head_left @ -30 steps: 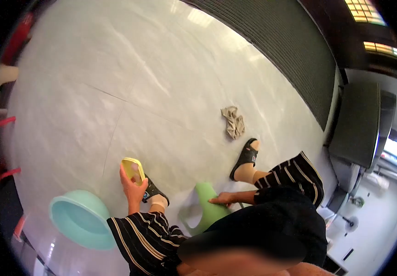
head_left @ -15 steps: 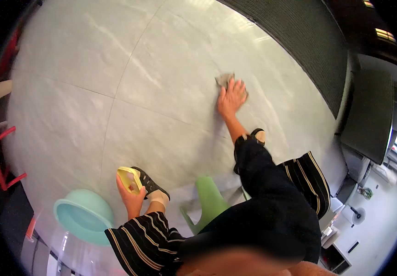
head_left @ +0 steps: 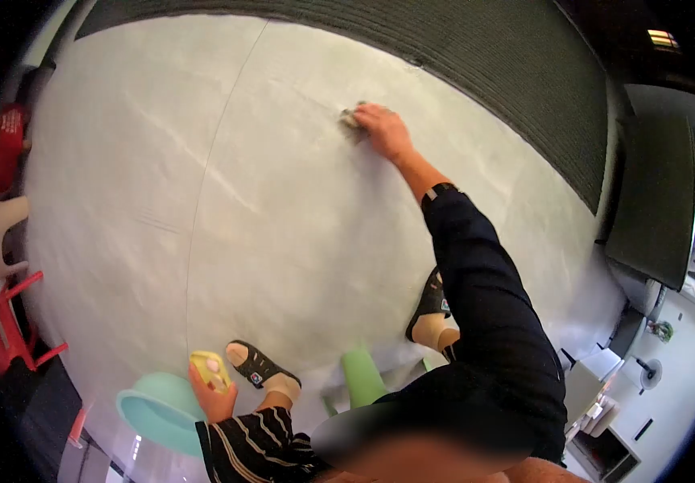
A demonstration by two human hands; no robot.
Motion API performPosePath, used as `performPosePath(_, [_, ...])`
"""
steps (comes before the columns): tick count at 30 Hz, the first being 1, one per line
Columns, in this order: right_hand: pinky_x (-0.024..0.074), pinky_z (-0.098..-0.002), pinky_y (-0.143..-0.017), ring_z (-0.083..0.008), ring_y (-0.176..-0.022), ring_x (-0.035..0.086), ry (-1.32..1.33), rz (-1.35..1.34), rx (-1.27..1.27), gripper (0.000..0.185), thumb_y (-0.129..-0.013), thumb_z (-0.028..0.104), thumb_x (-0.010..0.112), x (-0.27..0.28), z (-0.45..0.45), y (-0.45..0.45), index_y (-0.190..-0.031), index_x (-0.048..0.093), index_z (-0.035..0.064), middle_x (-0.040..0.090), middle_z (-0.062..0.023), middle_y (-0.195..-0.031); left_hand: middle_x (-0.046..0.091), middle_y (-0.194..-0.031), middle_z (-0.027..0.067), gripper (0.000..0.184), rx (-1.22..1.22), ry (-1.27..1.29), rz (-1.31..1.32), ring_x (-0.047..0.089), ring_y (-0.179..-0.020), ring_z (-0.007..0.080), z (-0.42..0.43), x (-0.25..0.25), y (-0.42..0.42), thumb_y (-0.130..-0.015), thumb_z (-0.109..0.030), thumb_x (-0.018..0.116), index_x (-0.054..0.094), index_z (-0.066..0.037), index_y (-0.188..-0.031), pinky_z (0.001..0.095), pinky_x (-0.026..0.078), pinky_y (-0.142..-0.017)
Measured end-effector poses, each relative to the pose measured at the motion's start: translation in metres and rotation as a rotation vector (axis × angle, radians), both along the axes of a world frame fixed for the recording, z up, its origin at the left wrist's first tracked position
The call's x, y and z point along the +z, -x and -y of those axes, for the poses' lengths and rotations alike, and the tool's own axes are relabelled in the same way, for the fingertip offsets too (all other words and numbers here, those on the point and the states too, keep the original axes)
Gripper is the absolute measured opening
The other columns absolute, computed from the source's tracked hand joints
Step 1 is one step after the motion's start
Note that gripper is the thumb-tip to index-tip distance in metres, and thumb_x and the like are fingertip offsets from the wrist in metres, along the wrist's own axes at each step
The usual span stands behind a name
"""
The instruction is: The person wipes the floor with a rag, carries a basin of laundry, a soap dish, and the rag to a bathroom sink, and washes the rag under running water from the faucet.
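Note:
My right hand (head_left: 383,131) is stretched far forward over the floor, fingers bent onto a greyish-brown cloth (head_left: 353,122). Part of the cloth is hidden under the fingers and slightly blurred. My left hand (head_left: 215,398) is low beside my left foot, gripping a small yellow dish (head_left: 200,358). Pale pinkish pieces lie in the dish, too small to name. Just left of that hand stands a light turquoise basin (head_left: 160,406); its contents are not visible.
Pale tiled floor (head_left: 267,209) stretches ahead, bordered by a dark ribbed mat (head_left: 412,36). A green stool (head_left: 362,377) is beneath me, between my sandalled feet. Red stool (head_left: 11,326) and a beige chair (head_left: 8,229) stand left; a dark panel-like piece (head_left: 655,205) stands right.
My right hand has moved forward and to the left with the cloth, its fingers now bent rather than spread. My left hand keeps the yellow dish. The camera view has shifted.

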State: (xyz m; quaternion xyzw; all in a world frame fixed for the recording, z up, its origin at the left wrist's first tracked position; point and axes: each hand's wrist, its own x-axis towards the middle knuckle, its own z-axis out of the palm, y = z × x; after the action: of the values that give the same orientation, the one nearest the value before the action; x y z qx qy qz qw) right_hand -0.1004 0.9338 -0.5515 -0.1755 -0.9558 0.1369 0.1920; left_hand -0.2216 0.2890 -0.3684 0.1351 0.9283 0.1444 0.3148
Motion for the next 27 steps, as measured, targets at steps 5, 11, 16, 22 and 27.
performPosePath(5, [0.0432,-0.0465,-0.091,-0.0323,-0.115,0.049,-0.335,0.015,-0.345,0.029,-0.083,0.013,0.053,0.035,-0.121,0.019,-0.112,0.055,0.0134,0.054,-0.0120,-0.122,0.029,-0.141,0.0198,0.102,0.043,0.000,-0.048,0.033,-0.128,0.0352,0.028,-0.009,0.000,-0.057,-0.007,0.072,0.018,-0.005,-0.143,0.0399,0.042,-0.095])
performPosePath(11, [0.0311,-0.0429,-0.105,-0.0258,-0.131,0.035,-0.275,0.298,-0.474,0.044,-0.090,0.023,0.045,-0.020,-0.120,-0.020,-0.134,0.042,0.0187,0.042,-0.0035,-0.140,0.029,-0.140,0.0191,0.102,0.272,-0.100,0.134,0.033,-0.128,0.0323,0.028,-0.012,-0.016,-0.057,-0.004,0.070,0.016,-0.004,-0.144,0.0383,0.039,-0.099])
performPosePath(16, [0.0334,-0.0377,-0.105,-0.0300,-0.128,0.039,-0.168,0.328,-0.507,0.042,-0.091,0.019,0.045,-0.010,-0.115,-0.155,-0.132,0.045,0.0119,0.043,-0.0136,-0.137,0.029,-0.139,0.0192,0.102,0.272,-0.153,0.182,0.033,-0.128,0.0314,0.021,-0.005,-0.015,-0.058,-0.005,0.070,0.016,-0.005,-0.144,0.0389,0.037,-0.100])
performPosePath(22, [0.0331,-0.0437,-0.103,-0.0349,-0.124,0.041,0.250,0.492,-1.128,0.046,-0.091,0.025,0.038,-0.017,-0.058,-0.405,-0.135,0.040,0.0119,0.045,-0.0164,-0.135,0.029,-0.140,0.0193,0.102,0.091,-0.082,0.064,0.032,-0.129,0.0324,0.027,-0.008,-0.018,-0.057,-0.004,0.070,0.015,-0.005,-0.144,0.0404,0.035,-0.102])
performPosePath(27, [0.0363,-0.0501,-0.097,-0.0378,-0.118,0.046,0.316,0.635,-1.629,0.050,-0.088,0.033,0.040,-0.018,-0.014,-0.433,-0.129,0.044,0.0058,0.050,-0.0223,-0.127,0.030,-0.139,0.0201,0.101,0.274,-0.173,0.130,0.032,-0.129,0.0323,0.023,-0.005,-0.023,-0.057,-0.004,0.069,0.016,-0.004,-0.144,0.0399,0.034,-0.103])
